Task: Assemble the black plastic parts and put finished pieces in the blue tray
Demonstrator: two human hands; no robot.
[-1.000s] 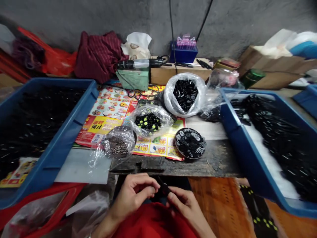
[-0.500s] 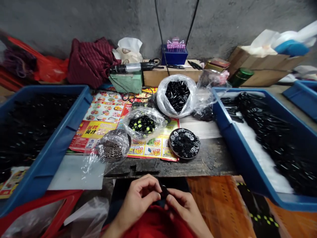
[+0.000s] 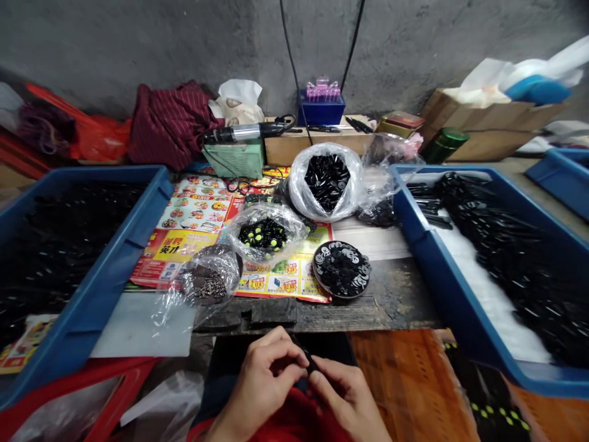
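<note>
Both hands meet over the lap, just in front of the table's edge. My left hand (image 3: 271, 374) pinches a small black part (image 3: 311, 364) between thumb and forefinger. On its other side, my right hand (image 3: 343, 390) grips the same part with closed fingertips. Much of the part is covered by the fingers. Beyond the hands stands a round dish of flat black pieces (image 3: 342, 269). To its left are an open bag of black and yellow-green pieces (image 3: 263, 236) and a bag of small metal screws (image 3: 211, 283). A larger bag of black parts (image 3: 326, 183) sits behind.
A blue bin (image 3: 99, 270) of black parts stands at the left, another blue bin (image 3: 421, 245) at the right. A handheld tool (image 3: 246, 131) rests on a green box (image 3: 237, 158). Behind are a blue box (image 3: 322, 110) and a maroon cloth (image 3: 170, 126). Two cables hang down.
The camera view has shifted slightly. Both hands still hold the black part, which has turned a little between the fingertips.
</note>
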